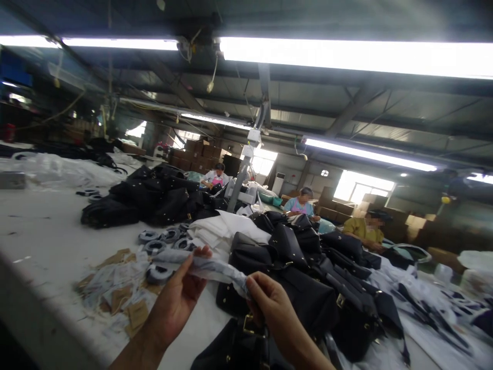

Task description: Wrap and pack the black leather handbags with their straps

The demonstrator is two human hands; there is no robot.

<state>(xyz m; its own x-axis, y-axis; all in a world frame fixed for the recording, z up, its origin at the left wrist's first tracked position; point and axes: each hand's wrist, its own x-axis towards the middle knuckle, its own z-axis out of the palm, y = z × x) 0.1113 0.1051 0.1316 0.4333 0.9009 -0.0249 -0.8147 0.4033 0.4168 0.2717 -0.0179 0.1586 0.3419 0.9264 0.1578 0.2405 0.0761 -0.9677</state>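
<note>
A long strap (219,269) in thin, pale, translucent wrapping stretches between my two hands. My left hand (181,293) holds it near the middle, thumb against the near side and fingers behind. At its right end, my right hand (267,295) pinches it between thumb and fingers. Just under my right hand is a black handbag (227,344) with a gold-coloured buckle (252,326). Whether the strap joins this bag is hidden by my hand. Left of the strap lie several coiled dark straps (156,247), some partly covered by it.
Black handbags (287,244) are heaped on the right, with another pile (142,198) farther left. White sheets (227,228) lie beyond my hands. Brown tags in clear plastic (119,293) are scattered on the white table (46,246). Several people (300,203) sit across from me.
</note>
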